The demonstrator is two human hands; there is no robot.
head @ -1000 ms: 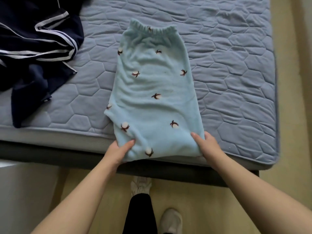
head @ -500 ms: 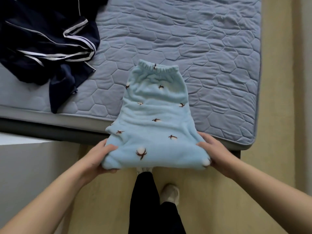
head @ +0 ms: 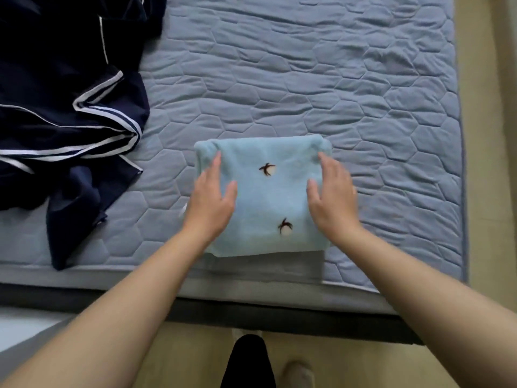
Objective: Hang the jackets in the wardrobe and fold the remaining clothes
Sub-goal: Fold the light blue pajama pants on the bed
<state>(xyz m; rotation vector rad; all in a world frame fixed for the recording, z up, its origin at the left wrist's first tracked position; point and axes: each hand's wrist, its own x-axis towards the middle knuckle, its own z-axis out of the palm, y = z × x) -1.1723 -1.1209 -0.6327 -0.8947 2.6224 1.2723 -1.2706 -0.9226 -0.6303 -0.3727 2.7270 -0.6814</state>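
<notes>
Just below the middle of the view, on the quilted grey-blue mattress [head: 307, 79] near its 6 o'clock edge: a light blue fleece garment [head: 268, 197], folded into a rough square, smooth layer up, two small dark sprig motifs showing. Beneath its 6 o'clock edge, a greyer strip; lower layer or shadow, cannot tell.

On the square's 9 o'clock side, the left hand [head: 208, 203], palm down, fingers straight and held together, thumb spread toward 3 o'clock, fingertips reaching almost to the 11 o'clock corner. On the 3 o'clock side, the right hand [head: 333, 200], likewise palm down, fingers straight and close together, thumb angled toward 9 o'clock, fingertips close to the 1 o'clock corner; slightly blurred. Flat contact on the fleece from both; pressing hard or only resting, cannot tell. Bare fleece between the two thumbs.

At 9 to 11 o'clock of the view, well apart from the folded piece: a navy garment with white piping [head: 70, 107], unfolded, crumpled in a heap on the same mattress, one dark end trailing toward the mattress edge at 7 o'clock.

At 6 o'clock, below the dark bed base [head: 251, 312]: pale floor [head: 190, 354], a black-clad leg [head: 246, 359], a light shoe [head: 298, 373] just beside it toward 5 o'clock.
</notes>
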